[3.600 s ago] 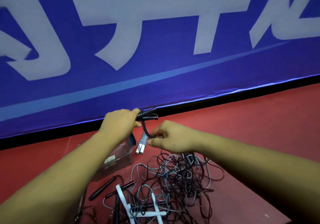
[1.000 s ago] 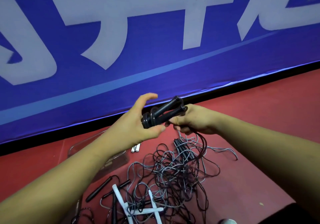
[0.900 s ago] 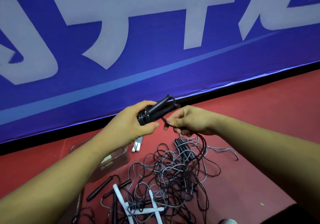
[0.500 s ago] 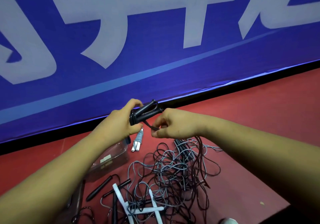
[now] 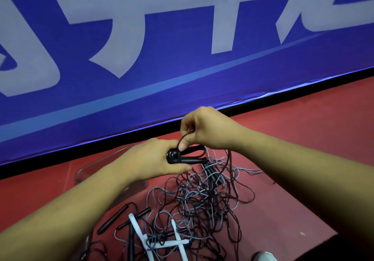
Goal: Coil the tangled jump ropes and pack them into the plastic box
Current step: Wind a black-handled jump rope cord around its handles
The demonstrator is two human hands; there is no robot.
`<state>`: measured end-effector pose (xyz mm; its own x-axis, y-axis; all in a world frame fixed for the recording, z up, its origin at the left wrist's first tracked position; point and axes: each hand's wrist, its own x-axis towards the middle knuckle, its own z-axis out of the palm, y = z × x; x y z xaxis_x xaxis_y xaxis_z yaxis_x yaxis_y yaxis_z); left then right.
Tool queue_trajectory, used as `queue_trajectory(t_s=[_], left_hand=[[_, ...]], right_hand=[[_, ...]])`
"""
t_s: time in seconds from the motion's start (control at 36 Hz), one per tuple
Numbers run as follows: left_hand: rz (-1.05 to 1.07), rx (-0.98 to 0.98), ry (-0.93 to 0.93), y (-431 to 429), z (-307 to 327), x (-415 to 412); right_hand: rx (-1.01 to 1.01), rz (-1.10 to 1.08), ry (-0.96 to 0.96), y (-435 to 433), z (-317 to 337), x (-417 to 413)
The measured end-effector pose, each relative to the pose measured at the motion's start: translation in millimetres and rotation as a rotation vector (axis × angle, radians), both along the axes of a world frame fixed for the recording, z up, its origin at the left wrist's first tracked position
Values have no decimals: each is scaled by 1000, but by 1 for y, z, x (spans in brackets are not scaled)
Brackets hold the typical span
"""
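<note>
Clear box [image 5: 80, 174]: on the red floor [image 5: 307, 137], left of and beneath the left hand; the left forearm hides most of it, and its contents cannot be made out.

Loose black handles [image 5: 115, 219]: flat on the floor below the left forearm. White handles [image 5: 138, 230] lie just right of them, crossed by cords.

Left hand [image 5: 153, 159]: fingers and thumb curled round a pair of black handles [image 5: 189, 160] held side by side, their free ends pointing toward the right hand.

Cord [image 5: 180, 140]: a thin black loop rising from the gripped end of the pair up into the right hand.

Right hand [image 5: 208, 129]: just above and right of the left hand, thumb and fingers pinching the cord – the thumb tip touches the handle pair.

Tangle [image 5: 199, 198]: black and grey ropes heaped on the floor below both hands, outside the box. Strands run up from it to the right hand.

Blue banner [image 5: 182, 82]: upright beyond both hands.
</note>
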<state>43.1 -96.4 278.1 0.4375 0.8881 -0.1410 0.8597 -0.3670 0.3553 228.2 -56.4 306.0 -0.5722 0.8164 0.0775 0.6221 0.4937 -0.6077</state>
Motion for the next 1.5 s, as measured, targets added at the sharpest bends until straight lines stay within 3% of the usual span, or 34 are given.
queue_trajectory(t_s=[0.33, 0.5, 0.64, 0.83, 0.94, 1.08, 1.19, 1.28, 1.42, 1.5], left_hand=[[-102, -128, -285, -15, 8, 8], [203, -137, -696, -11, 13, 6], [171, -62, -700, -6, 21, -2], [339, -77, -657, 6, 10, -13], [378, -109, -561, 13, 5, -23], [265, -26, -282, 12, 0, -21], [170, -37, -124, 13, -4, -18], [98, -77, -99, 10, -4, -17], [-7, -144, -63, 1, -2, -9], [-83, -145, -21, -4, 3, 1]], right_hand=[[-711, 124, 393, 7, -27, 30], [-900, 66, 549, 1, -44, 25], [-791, 32, 381, -3, -42, 21], [-687, 41, 221, -12, -29, 11], [-442, 55, 73, -13, -8, 1], [13, 109, -276, -16, 0, -7], [228, 112, -414, -19, 1, -10], [234, 128, -389, -15, 2, -7], [-56, 129, -136, -7, 2, -2], [-138, 147, -104, -4, 1, 3]])
